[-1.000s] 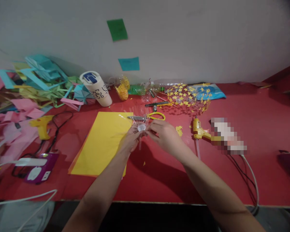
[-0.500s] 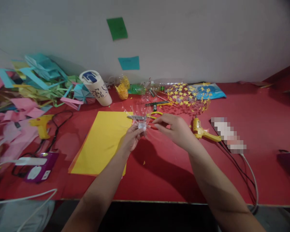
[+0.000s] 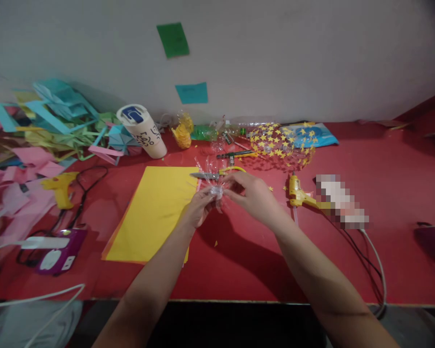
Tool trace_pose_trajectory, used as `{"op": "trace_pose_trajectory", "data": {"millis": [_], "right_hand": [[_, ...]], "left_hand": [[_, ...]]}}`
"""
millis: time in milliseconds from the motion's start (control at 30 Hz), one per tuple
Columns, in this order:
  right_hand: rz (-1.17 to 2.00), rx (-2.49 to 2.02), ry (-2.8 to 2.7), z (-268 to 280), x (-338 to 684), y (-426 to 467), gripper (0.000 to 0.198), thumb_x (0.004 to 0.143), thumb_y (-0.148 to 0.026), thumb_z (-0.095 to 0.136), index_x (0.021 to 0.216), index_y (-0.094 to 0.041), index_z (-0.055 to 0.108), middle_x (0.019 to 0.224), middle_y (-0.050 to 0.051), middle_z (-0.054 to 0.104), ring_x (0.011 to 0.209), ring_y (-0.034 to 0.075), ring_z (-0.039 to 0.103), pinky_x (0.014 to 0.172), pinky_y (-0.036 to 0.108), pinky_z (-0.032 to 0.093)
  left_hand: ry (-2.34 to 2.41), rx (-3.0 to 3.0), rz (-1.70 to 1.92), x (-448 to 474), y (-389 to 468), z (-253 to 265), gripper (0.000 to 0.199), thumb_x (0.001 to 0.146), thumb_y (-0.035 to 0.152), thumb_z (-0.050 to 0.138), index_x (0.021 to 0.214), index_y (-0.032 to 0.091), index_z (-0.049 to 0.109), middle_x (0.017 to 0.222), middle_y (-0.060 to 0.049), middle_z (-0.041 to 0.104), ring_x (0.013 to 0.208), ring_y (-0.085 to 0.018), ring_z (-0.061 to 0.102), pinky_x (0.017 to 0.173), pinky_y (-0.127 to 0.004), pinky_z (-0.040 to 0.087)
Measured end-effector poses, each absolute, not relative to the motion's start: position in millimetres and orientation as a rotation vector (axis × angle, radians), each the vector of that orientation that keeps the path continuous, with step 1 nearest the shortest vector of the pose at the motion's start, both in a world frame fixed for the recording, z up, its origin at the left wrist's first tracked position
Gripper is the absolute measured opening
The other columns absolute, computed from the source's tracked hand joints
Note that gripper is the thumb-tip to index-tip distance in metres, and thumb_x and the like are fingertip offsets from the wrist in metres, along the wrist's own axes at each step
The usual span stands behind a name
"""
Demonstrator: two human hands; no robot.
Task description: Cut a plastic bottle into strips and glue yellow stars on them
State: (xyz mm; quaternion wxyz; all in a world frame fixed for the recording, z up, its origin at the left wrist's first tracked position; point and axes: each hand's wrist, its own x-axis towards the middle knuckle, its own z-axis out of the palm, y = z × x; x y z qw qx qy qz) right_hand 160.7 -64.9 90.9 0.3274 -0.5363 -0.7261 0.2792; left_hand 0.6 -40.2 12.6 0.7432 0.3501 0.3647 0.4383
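My left hand (image 3: pixel 199 205) is closed around the neck end of a clear plastic bottle piece (image 3: pixel 216 191), its sides cut into thin strips that fan out. My right hand (image 3: pixel 248 193) comes in from the right, thumb and fingers pinched at the edge of the same piece; the transparent strips there are hard to make out. Just beyond the hands lie scissors (image 3: pixel 205 176) with a yellow handle, partly hidden by the right hand. A stack of yellow paper sheets (image 3: pixel 152 212) lies to the left, with orange sheets showing beneath.
Yellow glue guns lie right (image 3: pixel 297 193) and left (image 3: pixel 61 189), with cords. A white tumbler (image 3: pixel 145 133), a star-covered plastic piece (image 3: pixel 271 142) and a blue packet (image 3: pixel 319 134) stand along the wall. Folded paper (image 3: pixel 65 111) is heaped left, near a purple power box (image 3: pixel 60 251).
My right hand has moved slightly left, closer against the cut bottle piece. The piece has turned a little in my left hand, and its strips point differently.
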Motion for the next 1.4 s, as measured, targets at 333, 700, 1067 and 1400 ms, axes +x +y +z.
{"op": "trace_pose_trajectory", "data": {"millis": [333, 700, 1067, 1400], "right_hand": [[0.571, -1.335, -2.136, 90.4, 160.9, -66.2, 0.012, 0.087, -0.014, 0.055, 0.082, -0.016, 0.065, 0.083, 0.005, 0.063, 0.077, 0.015, 0.056, 0.068, 0.026, 0.039], [0.464, -1.312, -2.300, 89.8, 155.9, -67.6, 0.015, 0.087, -0.012, 0.054, 0.078, -0.014, 0.065, 0.081, 0.005, 0.062, 0.076, 0.015, 0.053, 0.067, 0.025, 0.037], [0.507, -1.325, -2.406, 83.6, 153.7, -65.5, 0.016, 0.085, -0.009, 0.055, 0.077, -0.015, 0.068, 0.085, 0.005, 0.067, 0.076, 0.015, 0.056, 0.068, 0.026, 0.037], [0.595, -1.350, -2.080, 96.3, 160.1, -69.6, 0.013, 0.088, -0.014, 0.055, 0.080, -0.016, 0.065, 0.081, 0.005, 0.063, 0.076, 0.014, 0.056, 0.067, 0.025, 0.037]], "left_hand": [[0.850, 0.763, 0.979, -3.0, -38.4, 6.1, 0.033, 0.053, 0.026, 0.083, 0.078, 0.014, 0.064, 0.058, 0.002, 0.061, 0.048, -0.007, 0.054, 0.044, -0.018, 0.038], [0.858, 0.670, 1.063, -1.4, -39.2, 9.6, 0.032, 0.049, 0.025, 0.083, 0.074, 0.013, 0.066, 0.058, 0.003, 0.063, 0.046, -0.006, 0.053, 0.046, -0.017, 0.043], [0.831, 0.676, 1.098, 0.9, -42.0, 6.0, 0.030, 0.049, 0.024, 0.081, 0.071, 0.013, 0.065, 0.055, 0.004, 0.060, 0.047, -0.006, 0.050, 0.048, -0.017, 0.042], [0.783, 0.774, 1.045, -1.9, -39.7, 5.1, 0.033, 0.054, 0.027, 0.082, 0.078, 0.013, 0.064, 0.056, 0.004, 0.059, 0.047, -0.005, 0.050, 0.046, -0.016, 0.039]]}}
